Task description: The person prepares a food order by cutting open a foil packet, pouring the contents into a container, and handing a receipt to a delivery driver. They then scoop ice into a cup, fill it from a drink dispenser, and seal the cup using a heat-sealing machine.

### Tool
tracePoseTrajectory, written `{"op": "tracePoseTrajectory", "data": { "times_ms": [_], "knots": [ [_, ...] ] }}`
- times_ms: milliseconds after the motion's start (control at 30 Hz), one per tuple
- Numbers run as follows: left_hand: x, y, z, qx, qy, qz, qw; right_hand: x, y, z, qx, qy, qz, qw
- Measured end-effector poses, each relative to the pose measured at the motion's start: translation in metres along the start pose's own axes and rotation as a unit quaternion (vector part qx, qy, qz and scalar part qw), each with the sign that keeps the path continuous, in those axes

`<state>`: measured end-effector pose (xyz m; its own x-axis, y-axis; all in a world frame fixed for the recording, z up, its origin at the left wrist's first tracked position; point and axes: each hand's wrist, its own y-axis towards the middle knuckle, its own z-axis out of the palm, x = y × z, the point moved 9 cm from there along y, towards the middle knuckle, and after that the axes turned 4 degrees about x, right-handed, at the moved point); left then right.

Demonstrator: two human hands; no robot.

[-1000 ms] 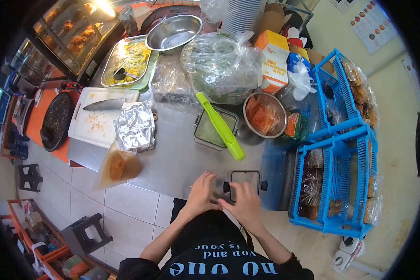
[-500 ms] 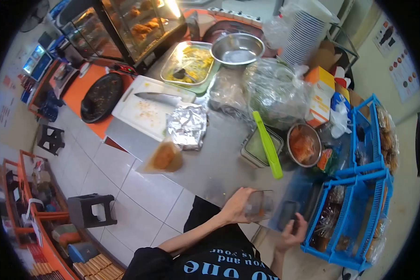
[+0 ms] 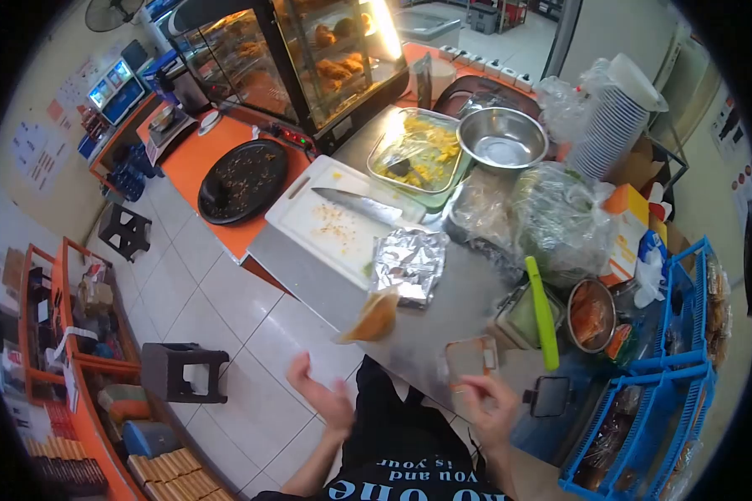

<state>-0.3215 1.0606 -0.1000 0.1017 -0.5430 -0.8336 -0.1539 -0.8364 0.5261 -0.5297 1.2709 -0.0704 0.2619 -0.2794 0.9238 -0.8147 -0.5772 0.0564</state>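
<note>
My left hand (image 3: 322,397) is raised beyond the table's near edge, its thumb and fingers apart and nothing in it. My right hand (image 3: 489,409) has its fingers curled together in a pinch by the near edge of a small clear plastic container (image 3: 470,359). What sits between those fingertips is too small to make out. The container is at the front of the steel table. Up and left of it, a clear plastic bag with orange-brown contents (image 3: 374,316) is at the table edge. A dark, flat, rounded-square item (image 3: 550,397) lies right of my right hand.
A white cutting board (image 3: 309,238) carries a knife (image 3: 355,204), with a foil packet (image 3: 409,265) beside it. Green tongs (image 3: 543,313) lean across a tub near a metal bowl of reddish food (image 3: 591,313). Blue baskets (image 3: 643,434) line the right; a dark stool (image 3: 184,367) stands left.
My left hand has let go of the clear container and moved left, opening. The container has shifted left along the table. My right hand has moved left to it, fingers closing. The view has turned.
</note>
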Motion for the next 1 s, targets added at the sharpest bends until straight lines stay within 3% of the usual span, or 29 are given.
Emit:
{"op": "tracePoseTrajectory", "data": {
  "times_ms": [33, 100, 167, 267, 367, 467, 567, 767, 867, 1000],
  "knots": [
    [0.011, 0.031, 0.012, 0.083, -0.020, -0.069, 0.994, 0.024, 0.021, 0.037, 0.084, 0.041, -0.027, 0.995],
    [0.021, 0.082, 0.040, 0.245, -0.066, -0.201, 0.946, 0.042, 0.058, 0.085, 0.102, 0.054, 0.002, 0.993],
    [0.000, 0.100, 0.086, 0.412, -0.060, -0.163, 0.894, 0.025, 0.083, 0.116, 0.087, 0.105, 0.063, 0.989],
    [0.012, 0.082, 0.119, 0.601, -0.063, -0.271, 0.749, 0.011, 0.090, 0.131, 0.100, 0.141, 0.149, 0.974],
    [0.023, 0.069, 0.131, 0.636, -0.166, -0.284, 0.698, 0.010, 0.086, 0.138, 0.112, 0.240, 0.193, 0.945],
    [0.030, 0.048, 0.141, 0.650, -0.288, -0.349, 0.611, 0.002, 0.077, 0.142, 0.113, 0.290, 0.215, 0.926],
    [0.039, 0.038, 0.143, 0.643, -0.302, -0.404, 0.576, 0.003, 0.069, 0.145, 0.090, 0.330, 0.243, 0.908],
    [0.040, 0.039, 0.141, 0.652, -0.309, -0.407, 0.560, 0.004, 0.063, 0.148, 0.071, 0.346, 0.236, 0.905],
    [0.040, 0.043, 0.138, 0.675, -0.257, -0.362, 0.590, 0.003, 0.062, 0.151, 0.071, 0.357, 0.234, 0.901],
    [0.041, 0.043, 0.136, 0.677, -0.237, -0.393, 0.576, 0.003, 0.063, 0.152, 0.103, 0.310, 0.269, 0.906]
  ]
}}
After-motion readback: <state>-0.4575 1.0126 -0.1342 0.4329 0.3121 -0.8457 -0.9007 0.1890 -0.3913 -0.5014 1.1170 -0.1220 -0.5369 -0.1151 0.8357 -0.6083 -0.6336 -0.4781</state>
